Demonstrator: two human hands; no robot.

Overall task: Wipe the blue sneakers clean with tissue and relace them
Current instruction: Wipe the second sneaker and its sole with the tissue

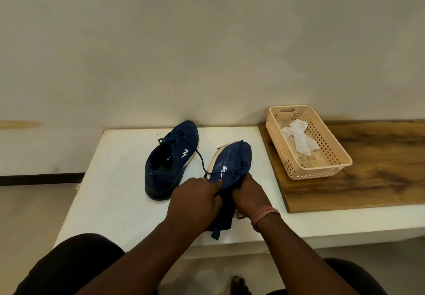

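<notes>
Two blue sneakers: far sneaker [167, 163] laced on desk [115, 179]; both my hands' fingers [213, 185] grip near sneaker [230, 161], white-soled. One tissue [299, 138] in basket [333, 163].

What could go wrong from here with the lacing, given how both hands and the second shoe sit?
1. A loose lace trails from the left sneaker to where the left hand grips by the right sneaker; a pull on the wrong lace could drag or tip that shoe.
2. The held sneaker sits tilted near the table edge; if the right hand lets go, it may slide off.
</notes>
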